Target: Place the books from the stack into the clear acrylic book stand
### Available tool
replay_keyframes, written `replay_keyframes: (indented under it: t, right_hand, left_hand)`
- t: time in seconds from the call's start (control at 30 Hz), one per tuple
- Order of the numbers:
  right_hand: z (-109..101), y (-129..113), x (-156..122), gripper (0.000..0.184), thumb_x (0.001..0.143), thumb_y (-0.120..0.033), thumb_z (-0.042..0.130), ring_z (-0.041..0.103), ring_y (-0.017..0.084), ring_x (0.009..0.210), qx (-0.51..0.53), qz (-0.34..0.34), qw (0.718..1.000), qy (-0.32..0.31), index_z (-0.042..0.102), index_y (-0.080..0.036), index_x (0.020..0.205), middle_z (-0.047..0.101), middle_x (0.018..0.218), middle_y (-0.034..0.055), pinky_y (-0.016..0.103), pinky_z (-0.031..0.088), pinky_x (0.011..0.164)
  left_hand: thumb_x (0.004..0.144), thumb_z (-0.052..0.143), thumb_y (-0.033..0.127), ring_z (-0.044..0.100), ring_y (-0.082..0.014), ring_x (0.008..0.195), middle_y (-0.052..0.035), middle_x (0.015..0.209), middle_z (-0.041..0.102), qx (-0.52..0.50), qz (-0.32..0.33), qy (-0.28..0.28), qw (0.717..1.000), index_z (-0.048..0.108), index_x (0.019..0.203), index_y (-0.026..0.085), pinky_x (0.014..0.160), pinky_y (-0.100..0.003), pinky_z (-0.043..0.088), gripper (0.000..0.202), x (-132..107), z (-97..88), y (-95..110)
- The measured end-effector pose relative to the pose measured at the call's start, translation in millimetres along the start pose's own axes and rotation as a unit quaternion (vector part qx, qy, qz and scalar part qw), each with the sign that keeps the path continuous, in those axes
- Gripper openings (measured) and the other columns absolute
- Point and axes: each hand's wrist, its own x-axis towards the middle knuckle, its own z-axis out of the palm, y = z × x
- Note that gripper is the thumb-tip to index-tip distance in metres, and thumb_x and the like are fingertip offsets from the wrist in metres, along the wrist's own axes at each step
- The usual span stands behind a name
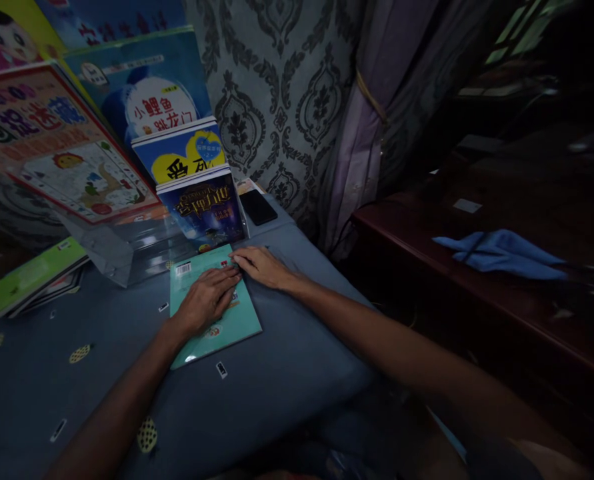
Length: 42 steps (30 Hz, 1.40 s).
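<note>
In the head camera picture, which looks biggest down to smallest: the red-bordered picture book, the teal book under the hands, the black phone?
1. red-bordered picture book, though it seems nearer the camera, so true size is unsure.
2. teal book.
3. black phone, clearly smallest.

Both bare forearms stretch forward and converge, the left hand [205, 300] lying flat, palm down, fingers together, its fingertips just beside the right hand [263, 267], likewise flat with fingers extended.
</note>
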Motion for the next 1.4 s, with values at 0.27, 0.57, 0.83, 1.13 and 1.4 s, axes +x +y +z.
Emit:
replay_keyframes:
  t: [0.27,0.57,0.83,1.13,1.4]
  right_hand:
    - [1,-11,-8,0.028,0.101,-0.021,0.042,0.063,0.022,0.097,-0.025,-0.003,1.0,-0.005,0.07,-0.018,0.105,0.073,0.101,0.0087,0.034,0.044,0.09]
    - [-7,-27,-28,0.032,0.102,-0.024,0.039,0.062,0.022,0.092,0.016,-0.016,1.0,-0.01,0.07,-0.018,0.095,0.072,0.094,0.008,0.034,0.044,0.086]
    - [-10,-33,-37,0.036,0.102,-0.026,0.038,0.062,0.021,0.087,0.023,-0.009,1.0,-0.018,0.07,-0.017,0.091,0.071,0.087,0.0078,0.033,0.045,0.081]
    - [-10,-38,-50,0.033,0.102,-0.028,0.04,0.063,0.02,0.086,0.023,-0.003,1.0,-0.016,0.07,-0.018,0.092,0.071,0.088,0.0061,0.032,0.046,0.08]
    - [-12,-47,-64,0.035,0.103,-0.029,0.039,0.06,0.018,0.077,0.006,-0.001,1.0,-0.03,0.067,-0.017,0.085,0.068,0.077,0.0048,0.03,0.045,0.075]
  left_hand:
    - [0.099,0.043,0.026,0.059,-0.0269,0.124,-0.0112,0.134,0.064,-0.014,-0.006,-0.024,1.0,0.061,0.133,0.02,0.105,-0.05,0.047,0.039,-1,-6.3,2]
    - [0.101,0.039,0.027,0.057,-0.025,0.127,-0.0089,0.137,0.063,-0.011,-0.007,-0.052,0.999,0.061,0.133,0.022,0.109,-0.05,0.042,0.039,-8,-8.8,10]
    - [0.101,0.04,0.027,0.056,-0.0256,0.129,-0.0087,0.136,0.063,-0.013,0.002,-0.051,0.999,0.06,0.134,0.023,0.108,-0.051,0.043,0.039,-13,-11.5,20]
    - [0.103,0.039,0.026,0.058,-0.0257,0.127,-0.0119,0.134,0.064,-0.02,0.019,-0.052,0.998,0.061,0.133,0.019,0.108,-0.049,0.043,0.038,-18,-15.8,33]
    - [0.101,0.042,0.021,0.061,-0.0245,0.121,-0.0115,0.128,0.068,-0.032,0.048,-0.035,0.998,0.06,0.133,0.02,0.105,-0.048,0.046,0.036,-22,-18.6,47]
